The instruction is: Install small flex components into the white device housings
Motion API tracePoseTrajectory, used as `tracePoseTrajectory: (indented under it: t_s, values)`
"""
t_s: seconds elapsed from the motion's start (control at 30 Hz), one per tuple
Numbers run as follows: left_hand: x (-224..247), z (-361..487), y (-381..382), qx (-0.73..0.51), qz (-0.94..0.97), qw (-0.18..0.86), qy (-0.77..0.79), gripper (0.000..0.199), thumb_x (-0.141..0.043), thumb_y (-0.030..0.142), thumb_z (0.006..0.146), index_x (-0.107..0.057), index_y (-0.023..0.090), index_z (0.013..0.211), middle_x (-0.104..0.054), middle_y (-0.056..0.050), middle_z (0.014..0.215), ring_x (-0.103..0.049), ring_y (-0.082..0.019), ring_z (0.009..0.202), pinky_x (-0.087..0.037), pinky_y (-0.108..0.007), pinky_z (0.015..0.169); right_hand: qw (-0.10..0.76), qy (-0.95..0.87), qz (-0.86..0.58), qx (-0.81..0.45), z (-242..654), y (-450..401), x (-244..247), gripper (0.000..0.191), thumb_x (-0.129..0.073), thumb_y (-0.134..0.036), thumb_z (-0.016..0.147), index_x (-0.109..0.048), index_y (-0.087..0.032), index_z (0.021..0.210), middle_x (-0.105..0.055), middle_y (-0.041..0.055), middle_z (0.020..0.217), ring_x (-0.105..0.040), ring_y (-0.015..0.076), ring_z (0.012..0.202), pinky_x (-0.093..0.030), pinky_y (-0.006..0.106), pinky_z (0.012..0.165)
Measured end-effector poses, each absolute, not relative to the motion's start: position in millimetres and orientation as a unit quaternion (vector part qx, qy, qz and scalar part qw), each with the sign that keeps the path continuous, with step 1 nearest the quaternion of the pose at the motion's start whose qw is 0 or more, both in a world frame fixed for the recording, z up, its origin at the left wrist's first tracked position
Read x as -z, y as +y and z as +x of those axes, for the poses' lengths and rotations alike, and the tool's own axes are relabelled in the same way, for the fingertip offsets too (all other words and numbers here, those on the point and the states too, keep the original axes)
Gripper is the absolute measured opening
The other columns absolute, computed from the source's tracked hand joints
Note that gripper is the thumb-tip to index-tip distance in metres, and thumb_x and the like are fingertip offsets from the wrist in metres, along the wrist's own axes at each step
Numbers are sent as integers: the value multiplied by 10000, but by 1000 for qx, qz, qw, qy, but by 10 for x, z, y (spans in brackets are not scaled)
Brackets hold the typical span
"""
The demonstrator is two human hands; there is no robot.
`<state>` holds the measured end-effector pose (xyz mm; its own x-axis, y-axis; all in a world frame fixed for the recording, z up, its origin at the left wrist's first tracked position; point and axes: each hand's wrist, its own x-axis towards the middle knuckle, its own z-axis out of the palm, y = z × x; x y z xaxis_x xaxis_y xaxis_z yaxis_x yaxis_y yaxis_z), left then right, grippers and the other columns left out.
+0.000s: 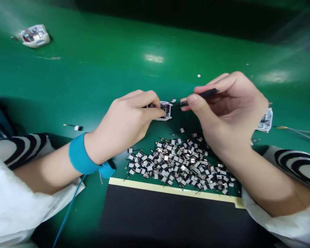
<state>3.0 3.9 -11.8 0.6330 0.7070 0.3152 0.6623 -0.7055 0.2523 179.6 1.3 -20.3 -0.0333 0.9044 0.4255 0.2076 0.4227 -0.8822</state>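
Held by the left hand's [126, 119] nearly closed fingers on the tabletop [105, 69], the white electronics housing [167, 118] looks light, stiff, best gripped rimwise, while the right hand [229, 103] pinches black tweezers [208, 93].

The left forearm [51, 168] slants in over the counter [93, 69] from its near left side, with the left wrist [91, 150] nearly in line with it. The left hand [129, 117] is back upward, knuckles bent; one digit stretches to the right, another curls sharply above it, and the grip is drawn closed. The right forearm [263, 182] slopes inward from the counter's near right side. The right hand [227, 106] turns its palm leftward, the thumb [197, 103] pinching against the fingers, which curl behind it. The two hands face each other, near but apart.
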Motion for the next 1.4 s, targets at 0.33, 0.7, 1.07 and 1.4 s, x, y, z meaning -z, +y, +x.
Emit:
tracePoseTrajectory:
  t_s: [0.33,0.7,1.07,1.4]
  values:
    - [72,59,19,-201,897,53,390,215,-425,154,833,-621,231,877,-588,2,881,-560,-143,818,-469,-252,690,519,-691,-416,-283,1811,3,167,188,-616,-39,685,-486,-174,708,-532,-28,754,-543,68,692,-496,153,603]
    - [46,49,8,-192,898,72,389,216,-433,153,832,-625,205,917,-581,-37,930,-550,-148,824,-445,-271,703,486,-719,-421,-265,1844,40,173,112,-553,-152,759,-460,-178,704,-507,-9,733,-535,95,743,-490,181,618]
    - [41,69,10,-196,897,81,389,206,-449,123,819,-625,205,888,-585,-18,911,-557,-129,846,-456,-243,734,428,-717,-459,-302,1834,95,203,156,-590,-201,732,-445,-194,673,-554,-25,737,-576,107,686,-500,183,567]
    - [41,66,24,-210,897,97,376,226,-459,69,800,-637,170,895,-580,-36,893,-553,-117,819,-437,-224,713,410,-719,-484,-284,1817,103,177,219,-610,-165,722,-410,-214,647,-570,-31,744,-576,101,685,-515,190,564]
